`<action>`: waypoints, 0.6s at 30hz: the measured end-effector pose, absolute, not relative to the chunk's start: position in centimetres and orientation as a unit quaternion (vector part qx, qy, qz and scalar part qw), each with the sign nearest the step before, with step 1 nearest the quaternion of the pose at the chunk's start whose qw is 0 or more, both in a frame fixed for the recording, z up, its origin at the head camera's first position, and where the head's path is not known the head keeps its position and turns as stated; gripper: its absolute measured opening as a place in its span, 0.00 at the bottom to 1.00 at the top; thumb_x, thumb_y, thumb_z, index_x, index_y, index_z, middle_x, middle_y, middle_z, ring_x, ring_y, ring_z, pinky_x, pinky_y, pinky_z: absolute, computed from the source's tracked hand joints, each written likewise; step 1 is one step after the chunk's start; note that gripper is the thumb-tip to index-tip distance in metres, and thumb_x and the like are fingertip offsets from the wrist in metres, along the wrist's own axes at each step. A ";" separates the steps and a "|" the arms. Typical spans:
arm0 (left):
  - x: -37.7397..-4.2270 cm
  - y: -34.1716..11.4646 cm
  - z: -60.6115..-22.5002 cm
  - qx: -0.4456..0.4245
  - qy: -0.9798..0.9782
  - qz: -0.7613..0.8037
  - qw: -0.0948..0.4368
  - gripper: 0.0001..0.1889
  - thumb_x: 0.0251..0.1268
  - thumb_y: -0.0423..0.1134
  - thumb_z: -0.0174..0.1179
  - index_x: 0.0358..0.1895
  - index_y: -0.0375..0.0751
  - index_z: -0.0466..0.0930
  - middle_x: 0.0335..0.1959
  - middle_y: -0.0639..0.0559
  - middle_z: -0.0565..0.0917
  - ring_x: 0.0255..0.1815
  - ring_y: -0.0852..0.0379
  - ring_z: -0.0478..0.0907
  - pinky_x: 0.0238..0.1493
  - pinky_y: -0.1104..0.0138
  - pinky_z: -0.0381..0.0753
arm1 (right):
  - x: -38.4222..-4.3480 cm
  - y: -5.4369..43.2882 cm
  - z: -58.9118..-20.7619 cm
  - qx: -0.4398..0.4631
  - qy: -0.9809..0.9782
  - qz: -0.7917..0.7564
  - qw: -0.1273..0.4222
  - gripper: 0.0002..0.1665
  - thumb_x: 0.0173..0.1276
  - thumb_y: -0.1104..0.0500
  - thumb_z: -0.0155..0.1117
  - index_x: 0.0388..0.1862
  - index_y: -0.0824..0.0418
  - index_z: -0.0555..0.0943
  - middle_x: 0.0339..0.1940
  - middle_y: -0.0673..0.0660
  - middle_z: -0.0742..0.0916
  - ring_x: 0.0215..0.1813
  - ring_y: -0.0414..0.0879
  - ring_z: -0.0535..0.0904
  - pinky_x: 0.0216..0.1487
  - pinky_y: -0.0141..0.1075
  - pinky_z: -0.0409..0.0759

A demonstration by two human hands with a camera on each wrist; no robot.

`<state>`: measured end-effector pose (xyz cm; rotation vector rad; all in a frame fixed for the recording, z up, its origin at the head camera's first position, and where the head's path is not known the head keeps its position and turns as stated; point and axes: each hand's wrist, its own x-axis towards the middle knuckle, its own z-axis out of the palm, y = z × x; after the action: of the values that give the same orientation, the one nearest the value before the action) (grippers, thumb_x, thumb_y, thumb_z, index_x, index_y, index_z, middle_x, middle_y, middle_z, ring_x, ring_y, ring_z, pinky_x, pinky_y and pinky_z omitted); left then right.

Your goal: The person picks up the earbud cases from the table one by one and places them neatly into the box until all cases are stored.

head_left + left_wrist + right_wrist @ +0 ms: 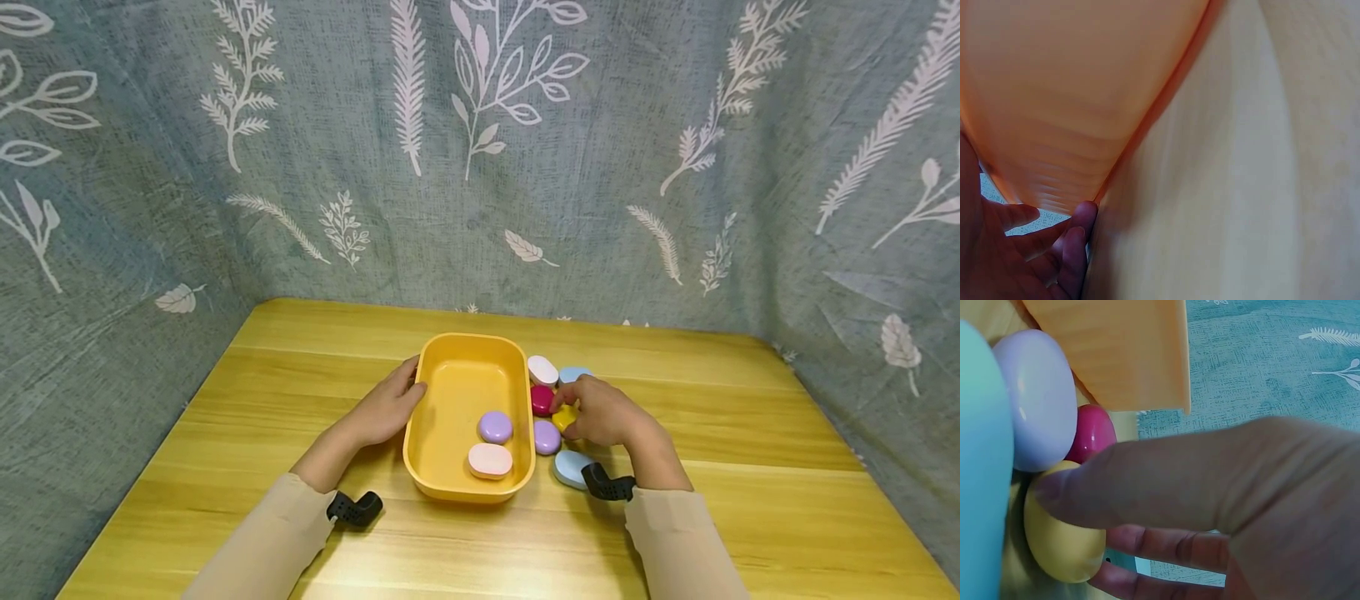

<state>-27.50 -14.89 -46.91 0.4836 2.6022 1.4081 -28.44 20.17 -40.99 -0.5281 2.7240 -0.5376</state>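
A yellow plastic bin stands mid-table, and my left hand holds its left wall, thumb at the rim. In the left wrist view, the fingers lie against the bin's outer side. Inside the bin are a purple rounded piece and a pale pink oblong piece, both smooth and glossy. To the right of the bin, my right hand pinches a yellow rounded piece between thumb and fingers. Beside it lie a magenta piece and another purple piece.
A white oblong piece and a light blue piece lie beyond the right hand. Another light blue piece sits nearer, by the right wrist's black camera mount. A leaf-patterned curtain surrounds the wooden table.
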 end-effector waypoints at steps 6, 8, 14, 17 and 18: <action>-27.5 -14.9 -47.0 0.164 0.866 0.467 0.070 0.31 0.86 0.47 0.39 0.85 0.47 0.47 0.77 0.41 0.68 0.76 0.43 0.69 0.75 0.44 0.68 | -28.6 20.1 -41.2 -0.184 0.951 -0.189 0.163 0.18 0.56 0.68 0.77 0.45 0.55 0.88 0.49 0.56 0.88 0.42 0.49 0.74 0.46 0.42 0.74; -27.5 -14.9 -46.9 0.164 0.866 0.468 0.070 0.31 0.86 0.47 0.39 0.85 0.48 0.47 0.77 0.41 0.68 0.76 0.43 0.69 0.75 0.44 0.68 | -28.6 20.1 -41.3 -0.179 0.951 -0.189 0.167 0.19 0.56 0.69 0.77 0.46 0.55 0.88 0.51 0.58 0.88 0.44 0.50 0.76 0.48 0.43 0.77; -27.6 -14.9 -47.0 0.165 0.867 0.466 0.068 0.31 0.86 0.48 0.39 0.85 0.47 0.47 0.79 0.41 0.66 0.78 0.43 0.67 0.77 0.44 0.66 | -28.7 20.2 -41.5 -0.168 0.953 -0.184 0.172 0.19 0.56 0.68 0.77 0.46 0.53 0.86 0.53 0.61 0.86 0.51 0.54 0.79 0.54 0.48 0.80; -27.5 -14.9 -47.0 0.163 0.867 0.465 0.070 0.31 0.86 0.48 0.39 0.85 0.47 0.47 0.79 0.41 0.66 0.78 0.43 0.67 0.76 0.45 0.66 | -28.6 20.2 -41.5 -0.165 0.953 -0.183 0.176 0.19 0.57 0.68 0.77 0.46 0.53 0.86 0.52 0.62 0.85 0.51 0.54 0.79 0.54 0.49 0.80; -27.5 -14.9 -47.0 0.163 0.867 0.466 0.071 0.31 0.86 0.48 0.39 0.85 0.47 0.47 0.78 0.41 0.67 0.78 0.43 0.67 0.76 0.45 0.66 | -28.6 20.2 -41.5 -0.164 0.953 -0.182 0.177 0.19 0.58 0.67 0.77 0.46 0.53 0.85 0.52 0.61 0.85 0.52 0.54 0.79 0.55 0.49 0.80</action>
<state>-27.51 -14.93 -47.01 0.4892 2.6078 1.4005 -28.61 20.19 -41.49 -0.4647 2.6988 -0.5153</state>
